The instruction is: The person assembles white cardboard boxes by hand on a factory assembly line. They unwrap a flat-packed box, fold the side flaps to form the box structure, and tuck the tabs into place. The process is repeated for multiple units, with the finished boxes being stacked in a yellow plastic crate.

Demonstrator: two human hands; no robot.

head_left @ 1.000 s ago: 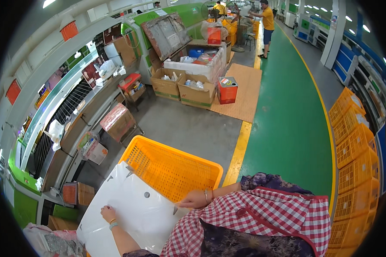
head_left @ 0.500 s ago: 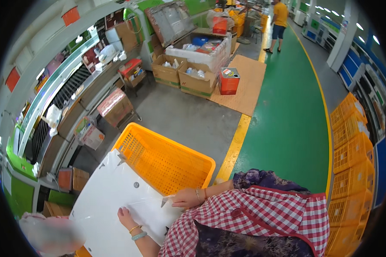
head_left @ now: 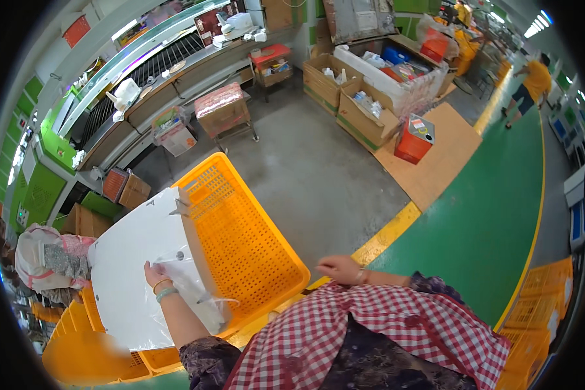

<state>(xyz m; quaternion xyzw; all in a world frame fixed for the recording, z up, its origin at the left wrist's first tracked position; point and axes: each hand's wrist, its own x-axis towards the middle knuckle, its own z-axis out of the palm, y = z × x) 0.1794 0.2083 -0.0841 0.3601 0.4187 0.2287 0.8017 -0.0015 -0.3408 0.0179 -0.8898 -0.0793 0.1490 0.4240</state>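
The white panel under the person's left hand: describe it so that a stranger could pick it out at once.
Start at the large orange mesh crate in front of the person. Leaning on its left edge is the white panel, the left hand resting on it. It alone is flat, smooth and white with rounded corners.

The right hand (head_left: pixel 339 268) has let go of the white panel (head_left: pixel 140 260), apparently now tilted against the yellow crate (head_left: pixel 247 240).
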